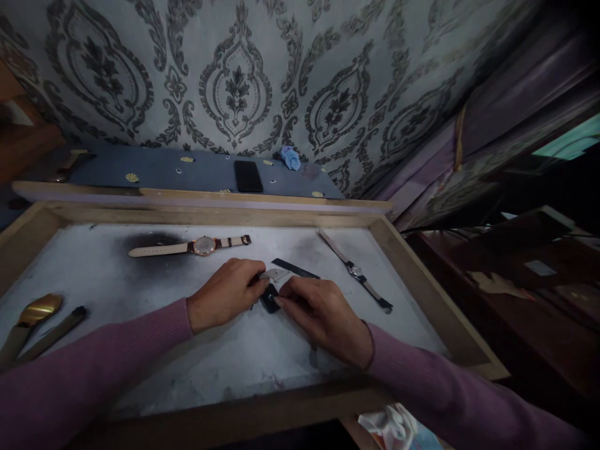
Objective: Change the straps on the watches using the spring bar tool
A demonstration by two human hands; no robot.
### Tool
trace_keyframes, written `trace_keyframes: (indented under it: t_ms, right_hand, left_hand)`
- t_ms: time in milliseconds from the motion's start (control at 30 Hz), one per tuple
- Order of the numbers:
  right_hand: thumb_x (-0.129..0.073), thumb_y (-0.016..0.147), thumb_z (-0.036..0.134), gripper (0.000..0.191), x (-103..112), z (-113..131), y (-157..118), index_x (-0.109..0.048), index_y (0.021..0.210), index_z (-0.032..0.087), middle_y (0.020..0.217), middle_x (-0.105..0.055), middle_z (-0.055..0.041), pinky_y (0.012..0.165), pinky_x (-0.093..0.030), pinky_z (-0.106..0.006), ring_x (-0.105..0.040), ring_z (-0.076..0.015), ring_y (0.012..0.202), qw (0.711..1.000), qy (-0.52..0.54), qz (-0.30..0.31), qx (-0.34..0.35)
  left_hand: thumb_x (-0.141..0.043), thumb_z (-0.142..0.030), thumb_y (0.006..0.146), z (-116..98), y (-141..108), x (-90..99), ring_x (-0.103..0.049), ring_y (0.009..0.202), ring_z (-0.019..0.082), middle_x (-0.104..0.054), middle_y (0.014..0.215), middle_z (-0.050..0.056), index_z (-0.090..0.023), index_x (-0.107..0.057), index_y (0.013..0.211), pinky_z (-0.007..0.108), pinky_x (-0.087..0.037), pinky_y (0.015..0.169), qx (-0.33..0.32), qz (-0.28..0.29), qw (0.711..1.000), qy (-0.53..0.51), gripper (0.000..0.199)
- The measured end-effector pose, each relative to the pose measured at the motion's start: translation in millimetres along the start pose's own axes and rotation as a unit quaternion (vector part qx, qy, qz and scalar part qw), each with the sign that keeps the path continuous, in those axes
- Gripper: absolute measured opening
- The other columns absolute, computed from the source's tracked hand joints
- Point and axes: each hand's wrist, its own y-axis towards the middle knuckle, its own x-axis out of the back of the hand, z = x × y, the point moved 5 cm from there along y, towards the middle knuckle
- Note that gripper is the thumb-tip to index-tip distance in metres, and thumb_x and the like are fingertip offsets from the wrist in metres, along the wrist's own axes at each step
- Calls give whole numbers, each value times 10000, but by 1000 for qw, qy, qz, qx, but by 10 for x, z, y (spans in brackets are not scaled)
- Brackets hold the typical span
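Observation:
My left hand (229, 290) is closed in a pinch at the left edge of a small black, square-cornered piece (270, 300) that looks like a watch case. My right hand (325, 312) has its fingertips pressed together at that piece's right edge. A pale, strap-like piece (275, 274) spans the space between both hands, just above the black one. Behind the fingers lies a flat dark watch strap (295, 269), its right end partly covered by my right hand. My fingers hide how the pieces join.
A shallow wooden-framed tray (412, 269) surrounds the white work surface. On it lie a round-faced watch (205, 245), a smaller watch (355, 272) and a large gold-coloured watch (41, 309) at left. Beyond the frame, a black phone (248, 176) and blue crumpled cloth (290, 158) rest on patterned fabric.

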Motion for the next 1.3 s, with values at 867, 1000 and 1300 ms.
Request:
trace_keyframes:
  t_ms: [867, 1000, 1300]
  right_hand:
    - [-519, 908, 214, 140, -114, -148, -49, -532, 773, 177, 649, -662, -10, 525, -491, -183, -620, -96, 552, 967, 181, -48, -173]
    - [-512, 903, 196, 129, -126, -159, -47, -526, 776, 177, 642, -663, -6, 505, -478, -170, -611, -87, 525, 970, 167, -52, -172]
    - [-496, 905, 196, 150, -122, -171, -13, -527, 761, 167, 606, -623, 7, 485, -456, -157, -589, -79, 503, 969, 166, -53, -177]
  left_hand:
    - [-426, -288, 872, 83, 38, -14, -560, 448, 100, -572, 499, -23, -173, -506, 626, 202, -400, 472, 21, 29, 996, -83, 282]
    - [-430, -276, 870, 99, 49, -33, -554, 427, 87, -572, 517, -30, -169, -509, 638, 180, -417, 431, 45, 43, 990, -126, 268]
    - [-438, -265, 863, 128, 62, -59, -565, 435, 97, -581, 536, -23, -163, -522, 673, 182, -439, 416, 50, 48, 986, -150, 231]
